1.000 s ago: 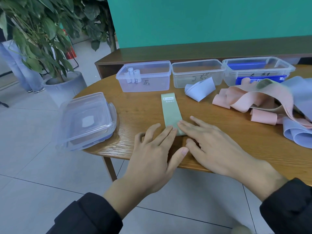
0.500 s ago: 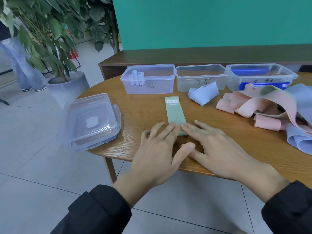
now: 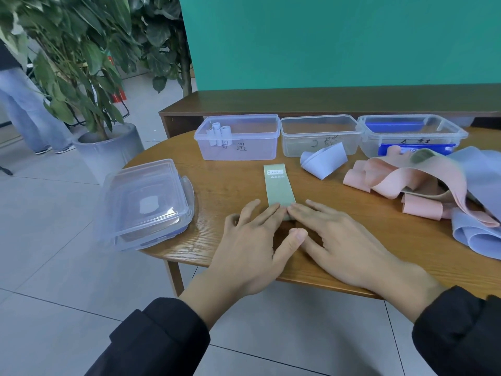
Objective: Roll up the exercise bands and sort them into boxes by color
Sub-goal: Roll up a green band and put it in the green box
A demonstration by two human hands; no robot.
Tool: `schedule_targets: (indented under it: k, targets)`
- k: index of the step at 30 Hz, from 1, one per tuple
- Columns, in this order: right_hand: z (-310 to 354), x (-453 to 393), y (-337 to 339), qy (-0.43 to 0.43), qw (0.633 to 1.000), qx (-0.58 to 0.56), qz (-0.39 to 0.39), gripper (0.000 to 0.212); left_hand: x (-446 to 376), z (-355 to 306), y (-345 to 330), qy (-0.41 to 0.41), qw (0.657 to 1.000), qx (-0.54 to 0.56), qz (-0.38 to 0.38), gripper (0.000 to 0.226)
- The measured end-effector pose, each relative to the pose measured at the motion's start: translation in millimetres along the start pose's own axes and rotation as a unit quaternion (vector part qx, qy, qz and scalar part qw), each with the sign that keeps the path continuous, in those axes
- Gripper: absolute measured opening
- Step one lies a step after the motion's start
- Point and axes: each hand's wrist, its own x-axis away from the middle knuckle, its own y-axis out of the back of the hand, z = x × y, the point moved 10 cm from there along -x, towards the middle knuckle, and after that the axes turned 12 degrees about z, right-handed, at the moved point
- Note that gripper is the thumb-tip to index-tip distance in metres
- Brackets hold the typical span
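From the head camera, a green band lies flat on the brown wooden surface. It is a long strip, and its far end has a small white label. The near end of the green band is under the person's fingertips, and you cannot see if it is rolled there.

The left hand lies flat, just left of the green band's near end. Its fingers are straight and press down on the band. The right hand lies flat, just right of the green band's near end. Its fingers are straight too and touch the band. The two hands meet at the tips. Neither hand is curled round anything.

Behind the green band stand three clear boxes in a row. The left box holds small light rolls. The middle box is right behind the band. The right box has something blue in it.

To the right of the green band lies a loose light blue band. Further right is a heap of pink bands mixed with more blue bands.

To the left of the green band sits a stack of clear lids at the edge of the surface.
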Motion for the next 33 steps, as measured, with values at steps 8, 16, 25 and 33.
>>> schedule_targets:
  k: [8,16,25,33]
  targets:
    - [-8,-17,-4,0.003,0.999,0.022,0.027,0.071,3,2,5,0.008,1.000,0.001,-0.029,0.088]
    - [-7,-17,2,0.018,1.000,-0.017,-0.002,0.080,-7,9,4,0.022,1.000,0.011,0.005,0.088]
    - [-18,-38,3,0.018,1.000,-0.003,0.010,0.062,-19,8,10,0.021,0.999,0.031,-0.017,0.075]
    - [-17,-39,13,0.027,0.999,-0.026,-0.027,0.062,-33,17,8,0.036,0.999,0.027,0.004,0.080]
